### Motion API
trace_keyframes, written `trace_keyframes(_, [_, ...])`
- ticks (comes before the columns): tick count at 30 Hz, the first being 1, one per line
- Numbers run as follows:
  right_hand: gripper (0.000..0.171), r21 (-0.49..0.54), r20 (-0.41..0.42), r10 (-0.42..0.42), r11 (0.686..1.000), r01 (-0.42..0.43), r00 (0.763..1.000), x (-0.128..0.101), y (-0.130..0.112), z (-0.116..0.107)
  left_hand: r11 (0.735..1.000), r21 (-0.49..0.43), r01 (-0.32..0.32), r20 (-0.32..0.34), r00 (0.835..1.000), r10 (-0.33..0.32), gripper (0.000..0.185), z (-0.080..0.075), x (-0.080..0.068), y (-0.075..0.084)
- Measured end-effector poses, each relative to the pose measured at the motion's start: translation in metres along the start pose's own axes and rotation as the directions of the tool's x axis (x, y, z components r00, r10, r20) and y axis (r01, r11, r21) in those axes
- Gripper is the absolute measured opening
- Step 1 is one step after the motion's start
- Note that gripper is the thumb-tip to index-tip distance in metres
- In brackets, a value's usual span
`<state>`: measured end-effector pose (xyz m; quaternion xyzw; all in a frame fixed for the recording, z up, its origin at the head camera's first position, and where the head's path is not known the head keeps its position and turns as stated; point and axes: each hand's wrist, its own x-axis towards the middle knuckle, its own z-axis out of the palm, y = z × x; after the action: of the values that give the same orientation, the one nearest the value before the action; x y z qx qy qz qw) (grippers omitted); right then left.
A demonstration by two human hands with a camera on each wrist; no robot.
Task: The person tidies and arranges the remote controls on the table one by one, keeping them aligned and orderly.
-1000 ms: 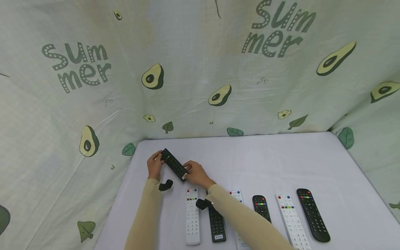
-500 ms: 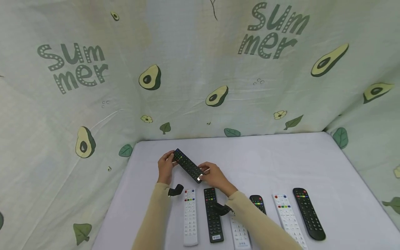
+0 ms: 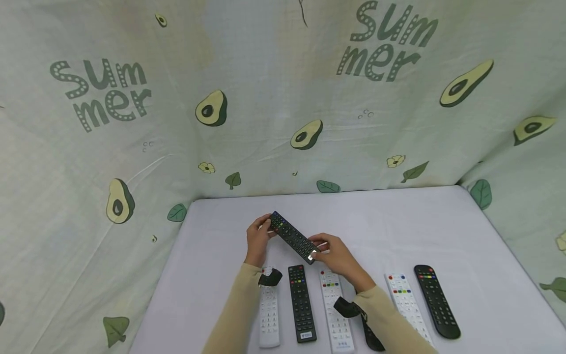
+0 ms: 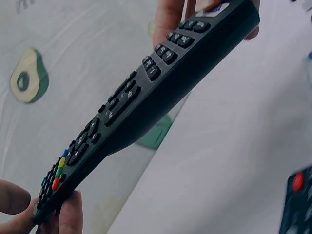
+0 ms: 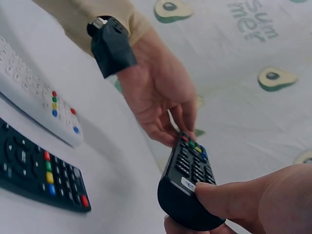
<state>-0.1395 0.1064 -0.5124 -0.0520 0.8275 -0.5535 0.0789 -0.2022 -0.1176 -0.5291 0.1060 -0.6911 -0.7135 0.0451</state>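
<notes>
A black remote control (image 3: 293,237) with a small white label at one end is held up slantwise between both hands, behind the row of other remotes. My left hand (image 3: 258,240) grips its upper left end, the one with the coloured buttons, as the left wrist view shows close up. At the labelled end, my right hand (image 3: 338,255) pinches it, the thumb (image 5: 229,197) on top by the label and fingers beneath. Nearest below the hands lie a black remote (image 3: 302,305) and a white remote (image 3: 337,314).
Another white remote (image 3: 269,319) lies at the left, partly under the left sleeve. A short black remote (image 3: 372,339) is mostly hidden by the right sleeve. Further right are a white remote (image 3: 409,305) and a rounded black one (image 3: 438,302). Printed cloth (image 3: 261,88) hangs behind the white table (image 3: 398,226).
Both hands have carried the held black remote rightward across the back of the table, its slant about the same. The remotes lying in the row have stayed in place.
</notes>
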Motion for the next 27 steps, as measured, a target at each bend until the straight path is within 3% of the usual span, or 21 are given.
trace_keyframes(12, [0.040, -0.028, -0.034, 0.076, 0.997, -0.077, 0.997, -0.046, 0.027, -0.051, 0.996, -0.074, 0.051, 0.124, 0.991, -0.041, 0.032, 0.052, -0.036, -0.004])
trace_keyframes(27, [0.046, -0.096, -0.067, 0.142, 0.984, -0.148, 0.988, -0.090, 0.049, -0.100, 0.980, -0.158, 0.123, 0.278, 0.958, -0.075, 0.029, 0.101, -0.066, -0.009])
